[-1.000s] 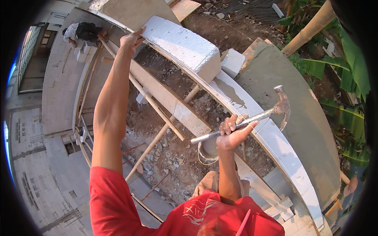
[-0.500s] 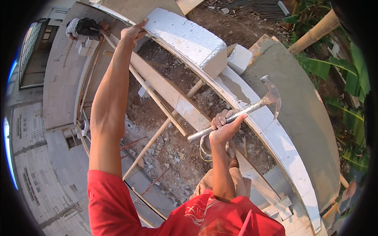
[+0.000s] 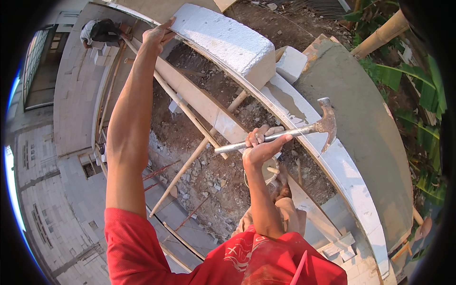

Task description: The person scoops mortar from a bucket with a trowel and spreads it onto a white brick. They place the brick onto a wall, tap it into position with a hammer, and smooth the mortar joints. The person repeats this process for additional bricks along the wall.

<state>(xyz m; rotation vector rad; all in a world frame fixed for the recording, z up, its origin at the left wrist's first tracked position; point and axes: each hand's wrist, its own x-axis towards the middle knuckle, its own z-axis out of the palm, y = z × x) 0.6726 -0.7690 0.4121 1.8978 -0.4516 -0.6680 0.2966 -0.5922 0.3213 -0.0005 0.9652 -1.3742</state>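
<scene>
My right hand (image 3: 260,145) is closed round the shaft of a metal claw hammer (image 3: 289,134). The hammer's head (image 3: 327,122) is raised above the wall top, its claw pointing toward me. Stretched far forward, my left hand (image 3: 159,37) has its fingers bent against the left end of a large white block (image 3: 223,38). That block lies on the wall, and a long thin strip (image 3: 228,76) runs along its near side. Part of my left hand's grip is hidden. A smaller white block (image 3: 291,64) sits just right of the large one.
White wall blocks (image 3: 351,178) curve along to the lower right, beside a grey mortar surface (image 3: 361,123). Below are bamboo poles (image 3: 185,166), a plank (image 3: 199,97) and rubble-strewn soil (image 3: 209,180). Another person (image 3: 102,33) bends over at far left. Banana leaves (image 3: 418,80) stand at right.
My right hand and the hammer have shifted slightly left and toward me, and the hammer lies a bit flatter. My left hand stays at the block's end. The whole view has moved slightly.
</scene>
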